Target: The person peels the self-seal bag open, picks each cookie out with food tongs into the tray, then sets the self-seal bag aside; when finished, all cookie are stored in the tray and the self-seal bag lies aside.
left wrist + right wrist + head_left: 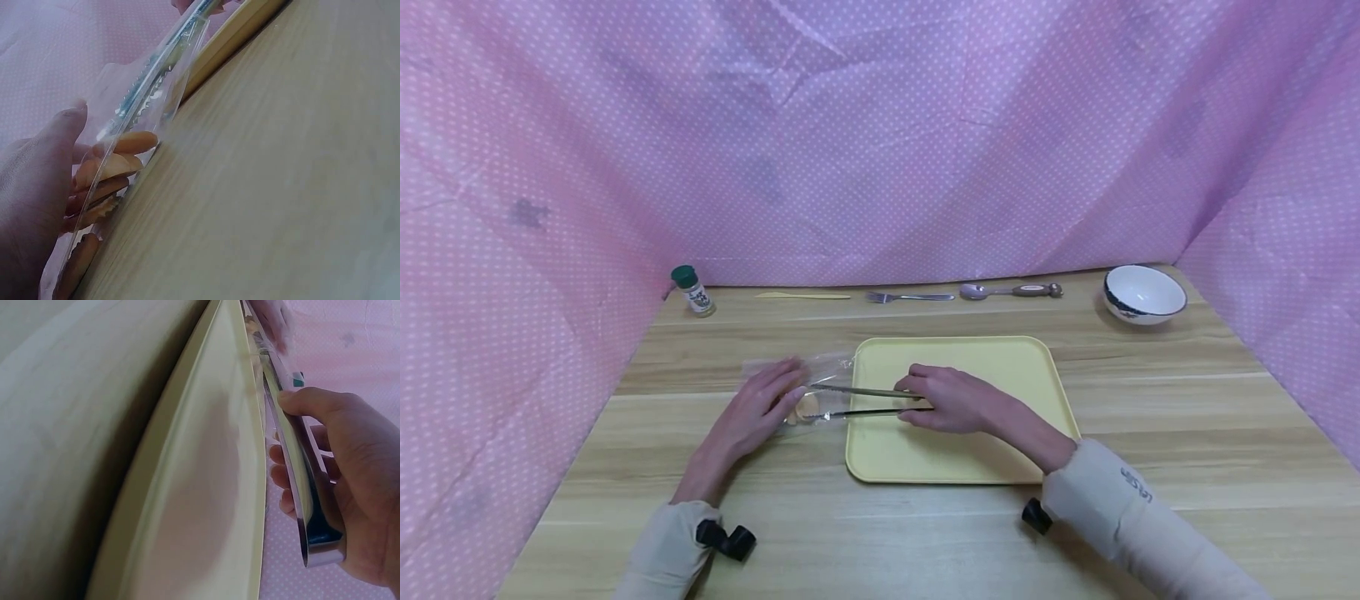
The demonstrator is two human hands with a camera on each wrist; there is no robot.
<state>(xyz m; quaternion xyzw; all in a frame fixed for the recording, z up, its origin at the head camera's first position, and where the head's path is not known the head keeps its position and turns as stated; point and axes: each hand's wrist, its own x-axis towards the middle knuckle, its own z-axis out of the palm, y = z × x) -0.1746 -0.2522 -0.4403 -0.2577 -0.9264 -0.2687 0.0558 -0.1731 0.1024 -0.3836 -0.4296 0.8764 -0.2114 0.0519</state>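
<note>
My right hand (pixel 953 398) grips a pair of metal tongs (pixel 290 440) over the yellow tray (pixel 955 458), thumb on one side and fingers on the other. The tongs' two arms stand apart and point left, their toothed tips inside a clear plastic bag (pixel 831 367). Several tan, rounded, biscuit-like pieces (pixel 112 165) lie in the bag, just short of the tips. With its fingers extended, my left hand (pixel 758 410) rests on the left part of the bag. The bag's right end meets the tray's left rim.
Along the back of the wooden table (pixel 820 533) lie a pale yellow knife (pixel 803 296), a fork (pixel 910 297) and a spoon (pixel 1011 291). A green-capped shaker bottle (pixel 694 292) stands back left, a white bowl (pixel 1145 295) back right. Pink dotted cloth (pixel 880 150) hangs behind.
</note>
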